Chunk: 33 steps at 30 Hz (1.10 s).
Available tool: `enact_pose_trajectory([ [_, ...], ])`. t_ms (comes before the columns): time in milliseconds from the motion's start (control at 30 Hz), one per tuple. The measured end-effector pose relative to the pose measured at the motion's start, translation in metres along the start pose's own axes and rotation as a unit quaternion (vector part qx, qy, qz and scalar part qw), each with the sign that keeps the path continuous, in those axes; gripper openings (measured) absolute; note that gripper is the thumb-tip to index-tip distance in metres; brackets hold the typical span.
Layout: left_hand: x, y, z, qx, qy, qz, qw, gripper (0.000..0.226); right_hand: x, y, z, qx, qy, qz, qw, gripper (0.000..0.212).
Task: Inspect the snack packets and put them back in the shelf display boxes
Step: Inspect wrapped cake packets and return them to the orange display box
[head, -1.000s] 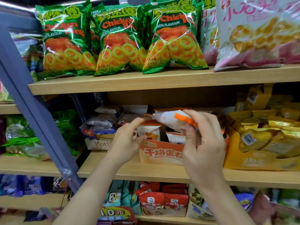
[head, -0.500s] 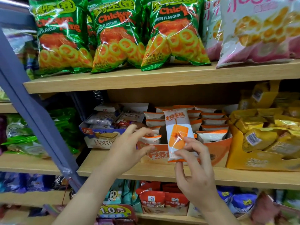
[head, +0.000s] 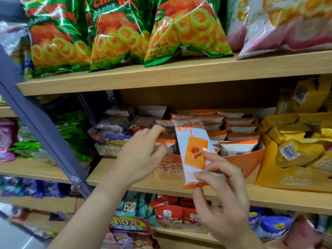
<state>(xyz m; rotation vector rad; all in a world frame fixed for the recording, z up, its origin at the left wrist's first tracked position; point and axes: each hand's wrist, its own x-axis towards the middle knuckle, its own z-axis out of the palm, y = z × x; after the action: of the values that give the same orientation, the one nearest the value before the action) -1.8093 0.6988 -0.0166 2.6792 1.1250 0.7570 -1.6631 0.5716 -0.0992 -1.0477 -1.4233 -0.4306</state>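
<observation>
one packet (head: pixel 192 141), long axis near upright, top leaning left, pinched by right hand (head: pixel 224 200); left hand (head: pixel 142 155) slack.

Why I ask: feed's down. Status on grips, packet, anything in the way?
Right grip pinches orange-white packet upright, lower end. Left grip open at front of orange display box. Nothing seen blocking the box.

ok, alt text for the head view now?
A person's right hand pinches a white-and-orange snack packet upright by its lower end, in front of an orange display box of matching packets on a wooden shelf. The left hand, fingers relaxed, reaches toward the box's left end; green chicken-flavour ring bags stand on the shelf above.
</observation>
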Motion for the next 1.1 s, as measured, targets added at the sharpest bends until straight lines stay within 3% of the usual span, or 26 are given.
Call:
enact_pose_trajectory([
  [100, 0.007, -0.004, 0.000, 0.043, -0.027, 0.018, 0.999, 0.034, -0.004, -0.006, -0.003, 0.003, -0.006, 0.000, 1.000, 0.022],
  [200, 0.006, -0.012, 0.001, -0.004, -0.027, 0.009, 1.000, 0.030, -0.007, -0.008, -0.003, 0.001, -0.014, -0.002, 1.000, 0.023],
  [300, -0.008, -0.006, 0.000, -0.121, 0.084, -0.042, 0.988, 0.027, -0.009, -0.014, -0.004, -0.005, -0.024, -0.010, 1.000, 0.022],
  [367, -0.025, 0.007, -0.005, -0.261, 0.142, -0.098, 0.950, 0.027, -0.010, -0.023, -0.003, -0.005, -0.031, -0.024, 0.999, 0.018],
  [433, -0.043, 0.022, -0.011, -0.403, 0.131, -0.146, 0.894, 0.035, -0.011, -0.031, 0.001, 0.002, -0.045, -0.046, 0.998, 0.014],
  [567, -0.074, 0.037, -0.023, -0.496, 0.107, -0.171, 0.845, 0.033, -0.016, -0.045, 0.014, 0.012, -0.091, -0.081, 0.992, 0.015],
  [667, -0.095, 0.025, -0.029, -0.537, 0.144, -0.200, 0.807, 0.040, -0.016, -0.066, 0.022, 0.014, -0.154, -0.080, 0.985, 0.022],
  [767, -0.120, 0.006, -0.036, -0.522, 0.202, -0.213, 0.801, 0.039, -0.014, -0.094, 0.026, 0.032, -0.202, 0.021, 0.979, 0.039],
  [833, -0.139, -0.003, -0.040, -0.492, 0.208, -0.215, 0.818, 0.038, -0.006, -0.115, 0.029, 0.097, -0.189, 0.172, 0.962, 0.043],
  [867, -0.149, -0.005, -0.041, -0.481, 0.198, -0.211, 0.828, 0.038, 0.001, -0.128, 0.031, 0.166, -0.186, 0.267, 0.931, 0.039],
  [933, -0.170, -0.005, -0.041, -0.469, 0.166, -0.198, 0.845, 0.039, 0.012, -0.145, 0.039, 0.346, -0.169, 0.441, 0.810, 0.032],
  [967, -0.180, -0.005, -0.040, -0.463, 0.150, -0.193, 0.852, 0.040, 0.014, -0.151, 0.042, 0.395, -0.160, 0.488, 0.761, 0.029],
  [1000, -0.190, -0.005, -0.040, -0.458, 0.139, -0.187, 0.858, 0.042, 0.015, -0.156, 0.045, 0.407, -0.160, 0.497, 0.750, 0.026],
  [1100, -0.209, -0.009, -0.046, -0.463, 0.136, -0.174, 0.858, 0.044, 0.011, -0.173, 0.052, 0.382, -0.161, 0.489, 0.767, 0.024],
])
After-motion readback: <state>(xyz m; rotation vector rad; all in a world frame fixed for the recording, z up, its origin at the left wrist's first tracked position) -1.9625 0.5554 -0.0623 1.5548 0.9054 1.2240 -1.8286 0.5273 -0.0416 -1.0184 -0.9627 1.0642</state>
